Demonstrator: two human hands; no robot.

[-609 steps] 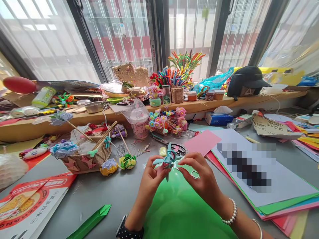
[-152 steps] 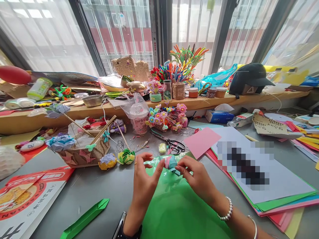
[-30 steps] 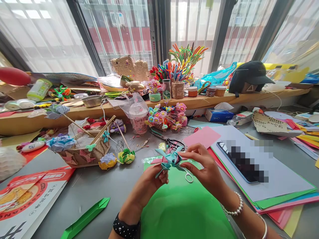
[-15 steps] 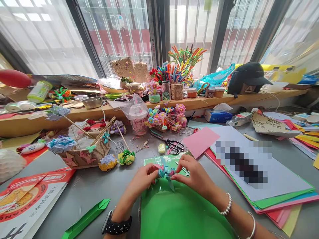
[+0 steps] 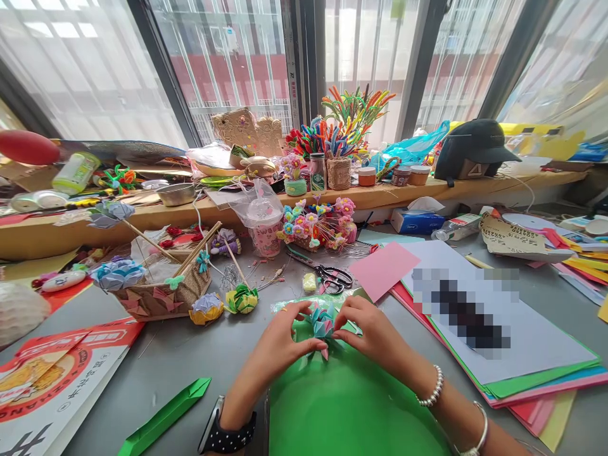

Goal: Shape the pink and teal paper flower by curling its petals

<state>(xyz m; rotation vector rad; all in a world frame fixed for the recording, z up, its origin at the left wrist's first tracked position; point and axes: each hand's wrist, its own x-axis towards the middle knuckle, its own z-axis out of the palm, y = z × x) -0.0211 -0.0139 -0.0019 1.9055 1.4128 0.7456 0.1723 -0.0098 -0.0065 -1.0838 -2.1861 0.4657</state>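
A folded paper flower (image 5: pixel 322 322) in light blue and pink is held between my two hands, just above a glossy green sheet (image 5: pixel 351 405). My left hand (image 5: pixel 287 335) curves round its left side, with the thumb below and the fingers above, closed on it. On the right edge, my right hand (image 5: pixel 368 329) pinches the petals between thumb and fingers. A pink pointed tip sticks out below the flower near my left thumb. Part of the flower is hidden behind my fingers. Black-handled scissors (image 5: pixel 332 277) lie on the table beyond it.
Stacked coloured paper (image 5: pixel 498 304) lies to the right, under a pink sheet (image 5: pixel 384 271). A cardboard basket (image 5: pixel 156 297) and finished paper flowers (image 5: pixel 242 297) stand at the left. Nearer lies a folded green strip (image 5: pixel 166 415). A cluttered ledge (image 5: pixel 370 196) runs along the window.
The flower has turned in my hands and now shows a rounder, more closed side. My left hand has shifted slightly, its thumb now under the flower. The right hand keeps its pinch.
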